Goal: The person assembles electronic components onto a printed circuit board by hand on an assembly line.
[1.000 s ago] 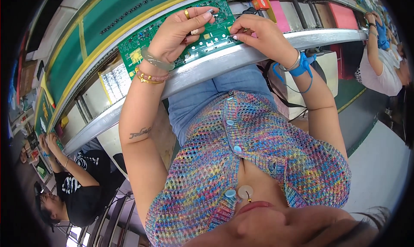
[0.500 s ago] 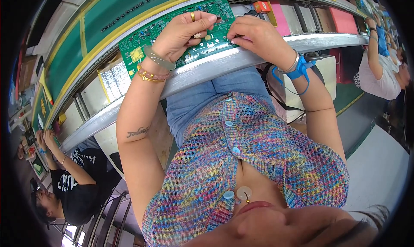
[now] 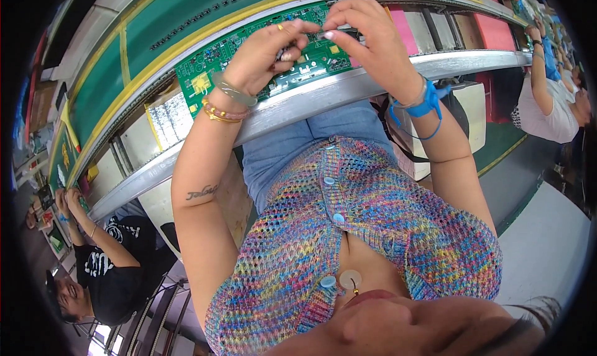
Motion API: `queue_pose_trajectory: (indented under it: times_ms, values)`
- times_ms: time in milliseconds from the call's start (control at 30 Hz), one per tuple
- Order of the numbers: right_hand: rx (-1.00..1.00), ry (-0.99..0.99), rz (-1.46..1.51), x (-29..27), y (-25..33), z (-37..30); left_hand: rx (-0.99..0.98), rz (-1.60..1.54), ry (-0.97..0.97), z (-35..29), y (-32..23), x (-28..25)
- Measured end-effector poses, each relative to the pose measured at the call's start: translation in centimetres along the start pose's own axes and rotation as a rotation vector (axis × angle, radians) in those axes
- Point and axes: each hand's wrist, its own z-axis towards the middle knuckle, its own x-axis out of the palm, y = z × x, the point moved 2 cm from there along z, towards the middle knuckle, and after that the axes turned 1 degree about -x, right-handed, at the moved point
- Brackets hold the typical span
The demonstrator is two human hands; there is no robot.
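Green circuit board (image 3: 318, 57), lying at twelve o'clock from the wearer, and it's partly populated: plenty of small mounted parts (image 3: 217, 52) toward its ten o'clock end, though how much is left can't be read with hands covering the middle. Here's the left hand (image 3: 264, 48), in from seven o'clock, fingers curled round small dark parts (image 3: 281, 54), index reaching toward two. And the right hand (image 3: 373, 36), in from five, wrist bent, thumb and index tips drawn close near that index; whether they pinch anything, I can't tell.
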Motion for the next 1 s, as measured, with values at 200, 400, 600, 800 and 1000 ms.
queue_pose_trajectory:
  times_ms: [200,400,600,800,1000]
  values:
    - [0.026,0.212,-0.107,-1.1,-1.1,-2.6,0.104,-0.336,-0.028,-0.4,-1.1,-1.2]
    - [0.021,0.217,-0.113,-0.2,-1.6,-2.8,0.138,-0.175,0.099,-0.5,-1.2,-1.0]
    - [0.003,0.255,-0.170,0.0,-1.6,-2.8,0.165,-0.123,0.005,-0.1,-1.0,-0.4]
    - [-0.116,0.284,-0.286,0.1,-0.7,-2.2,0.132,-0.028,0.058,-0.1,-0.8,-0.7]
    - [-0.214,0.320,-0.292,0.4,-0.7,-1.8,0.101,0.015,0.042,0.0,-0.7,-0.4]
